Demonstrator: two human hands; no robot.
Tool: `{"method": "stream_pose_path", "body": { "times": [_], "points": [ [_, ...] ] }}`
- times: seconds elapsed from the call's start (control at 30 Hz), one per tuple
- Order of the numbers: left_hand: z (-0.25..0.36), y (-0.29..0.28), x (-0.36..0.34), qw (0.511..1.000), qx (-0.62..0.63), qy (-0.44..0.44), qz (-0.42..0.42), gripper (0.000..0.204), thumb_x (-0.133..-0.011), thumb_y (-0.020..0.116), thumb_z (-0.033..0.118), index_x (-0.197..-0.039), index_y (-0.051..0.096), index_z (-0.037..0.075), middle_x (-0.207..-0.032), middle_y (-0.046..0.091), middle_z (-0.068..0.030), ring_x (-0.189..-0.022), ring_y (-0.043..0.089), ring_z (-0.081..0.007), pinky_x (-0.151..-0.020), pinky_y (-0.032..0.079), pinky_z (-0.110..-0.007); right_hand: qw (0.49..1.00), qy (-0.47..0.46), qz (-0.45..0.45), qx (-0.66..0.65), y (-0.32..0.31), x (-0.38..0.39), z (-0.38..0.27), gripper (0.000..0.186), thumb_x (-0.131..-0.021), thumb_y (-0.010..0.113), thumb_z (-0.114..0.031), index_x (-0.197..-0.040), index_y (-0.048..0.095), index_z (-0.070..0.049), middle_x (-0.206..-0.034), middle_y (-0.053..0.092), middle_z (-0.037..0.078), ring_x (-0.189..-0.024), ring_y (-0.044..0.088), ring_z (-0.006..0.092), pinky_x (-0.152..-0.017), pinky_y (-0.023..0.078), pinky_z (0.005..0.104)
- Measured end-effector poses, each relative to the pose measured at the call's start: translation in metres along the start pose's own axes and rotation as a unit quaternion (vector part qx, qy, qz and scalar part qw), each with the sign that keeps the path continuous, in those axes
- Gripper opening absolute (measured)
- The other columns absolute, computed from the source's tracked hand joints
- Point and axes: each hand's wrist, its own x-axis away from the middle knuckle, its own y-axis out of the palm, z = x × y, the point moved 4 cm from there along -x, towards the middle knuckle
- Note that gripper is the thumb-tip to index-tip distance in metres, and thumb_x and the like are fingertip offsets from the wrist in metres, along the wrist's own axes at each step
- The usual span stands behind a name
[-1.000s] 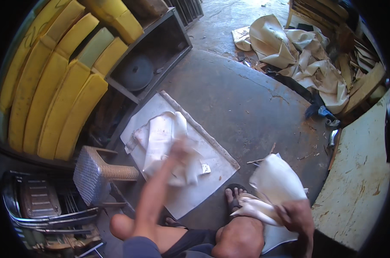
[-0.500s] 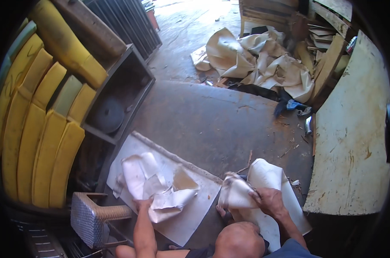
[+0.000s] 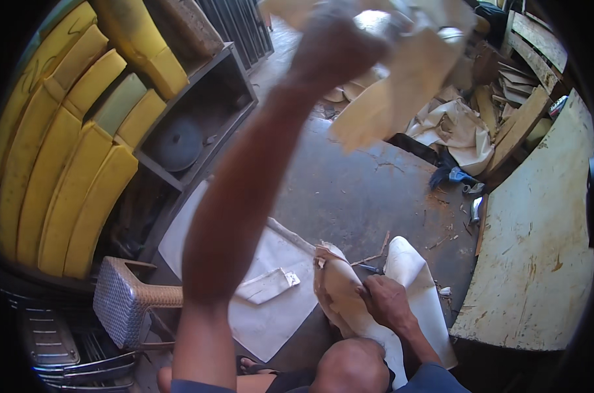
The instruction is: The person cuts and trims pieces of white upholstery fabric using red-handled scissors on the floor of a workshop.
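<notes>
My left arm is stretched up and forward across the picture. At its end my left hand (image 3: 339,49), smeared by motion, appears closed on a crumpled beige leatherette piece (image 3: 401,98) in the air. Low on the right, my right hand (image 3: 390,302) grips a beige leatherette cover (image 3: 339,288) with a ragged, brown-stained edge. Beside that hand a white sheet (image 3: 408,262) lies folded over. A large pale sheet (image 3: 277,321) is spread on the floor to the left, partly hidden by my forearm. On it rests a small folded white strip (image 3: 269,286).
Yellow foam pads (image 3: 81,190) stand at the left beside a dark open cabinet (image 3: 195,124). A woven-pattern stool (image 3: 123,301) is near left. Crumpled beige scraps (image 3: 454,131) and wood pieces (image 3: 516,124) lie far right. A pale board (image 3: 529,236) leans at the right.
My left hand has swung up and forward from the pale sheet, taking the crumpled leatherette piece off it. The cover in my right hand now shows its stained edge.
</notes>
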Motion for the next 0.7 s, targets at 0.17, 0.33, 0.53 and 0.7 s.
{"method": "stream_pose_path", "body": {
  "times": [0.17,0.33,0.53,0.7],
  "points": [
    [0.006,0.09,0.149,0.912,0.01,0.048,-0.407,0.066,-0.085,0.07,0.041,-0.139,0.048,0.009,-0.133,0.053,-0.0234,-0.12,0.055,-0.0344,-0.101,0.045,-0.043,0.995,0.043,0.087,-0.014,-0.038,0.006,0.023,0.015,-0.091,0.063,-0.015,-0.088,0.058,-0.001,-0.079,0.059,0.021,-0.073,0.058,0.0407,-0.065,0.046,0.0458],
    [-0.185,0.06,0.449,0.757,-0.331,-0.393,-0.404,0.109,-0.065,0.087,0.041,-0.15,0.027,0.01,-0.143,0.042,-0.0269,-0.128,0.043,-0.0496,-0.106,0.036,-0.058,0.99,0.104,0.092,-0.028,-0.067,0.012,0.041,0.018,-0.094,0.061,-0.016,-0.087,0.059,0.001,-0.077,0.059,0.022,-0.068,0.057,0.0406,-0.062,0.044,0.0462],
    [-0.196,0.036,0.543,0.6,-0.221,-0.519,-0.568,0.071,-0.073,0.081,0.031,-0.133,0.053,0.008,-0.128,0.058,-0.0254,-0.119,0.057,-0.0386,-0.098,0.046,-0.052,0.994,0.092,0.058,-0.015,-0.058,0.015,0.056,0.018,-0.092,0.063,-0.015,-0.085,0.058,0.001,-0.075,0.058,0.02,-0.067,0.058,0.039,-0.062,0.045,0.0446],
    [-0.227,0.052,0.382,0.765,-0.287,-0.409,-0.406,0.032,-0.08,0.062,0.008,-0.112,0.066,0.005,-0.106,0.069,-0.0183,-0.106,0.064,-0.0361,-0.087,0.052,-0.049,0.996,0.086,0.03,-0.021,-0.041,0.008,0.043,0.019,-0.09,0.064,-0.018,-0.084,0.057,-0.001,-0.078,0.059,0.018,-0.072,0.06,0.0382,-0.065,0.046,0.0456]
  ]
}}
